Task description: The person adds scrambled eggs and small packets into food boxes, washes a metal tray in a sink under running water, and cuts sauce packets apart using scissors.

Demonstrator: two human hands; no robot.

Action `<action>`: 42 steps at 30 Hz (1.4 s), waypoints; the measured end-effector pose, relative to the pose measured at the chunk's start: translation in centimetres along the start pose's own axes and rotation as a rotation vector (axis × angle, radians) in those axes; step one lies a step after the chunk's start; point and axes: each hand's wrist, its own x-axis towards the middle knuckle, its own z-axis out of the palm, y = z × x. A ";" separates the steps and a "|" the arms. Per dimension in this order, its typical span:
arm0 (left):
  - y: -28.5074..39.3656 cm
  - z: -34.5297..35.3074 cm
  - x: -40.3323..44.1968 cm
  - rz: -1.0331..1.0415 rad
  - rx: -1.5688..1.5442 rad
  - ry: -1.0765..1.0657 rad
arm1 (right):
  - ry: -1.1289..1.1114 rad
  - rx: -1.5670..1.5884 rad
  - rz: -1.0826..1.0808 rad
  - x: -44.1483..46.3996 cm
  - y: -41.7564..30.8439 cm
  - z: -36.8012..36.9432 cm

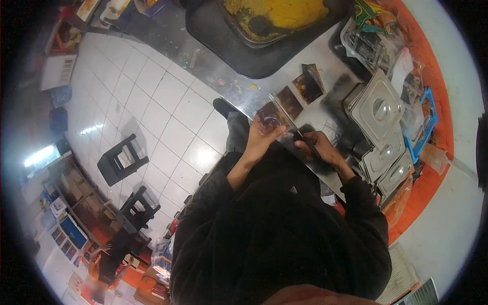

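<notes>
My left hand (264, 133) is closed around a clear packet (270, 116) with dark brown contents, at the edge of the steel table (239, 91). In my right hand (325, 147) is a long-bladed cutting tool (287, 116) with a dark handle; whether it is a knife or scissors I cannot tell. Its blade lies across the packet or just beside it. Just beyond my hands, a flat brown packet (290, 103) and another dark brown packet (308, 87) with a folded corner lie on the steel.
A black tray (254, 63) with a yellow-coated mesh pan (277, 18) stands at the back. Steel lids (378, 107) and a blue basket (424, 124) are on the right. Black stools (122, 160) stand on the tiled floor; another person (109, 262) is at lower left.
</notes>
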 end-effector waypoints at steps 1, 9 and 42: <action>-0.1 -0.3 0.0 -0.019 0.001 -0.012 | 0.045 -0.014 0.029 -0.2 -0.3 0.3; 0.6 -0.8 -0.6 -0.080 0.056 -0.068 | 0.052 -0.034 -0.024 0.5 -1.2 0.9; 50.2 -41.7 39.5 0.458 1.132 0.974 | 0.306 0.014 0.038 6.2 -10.4 11.8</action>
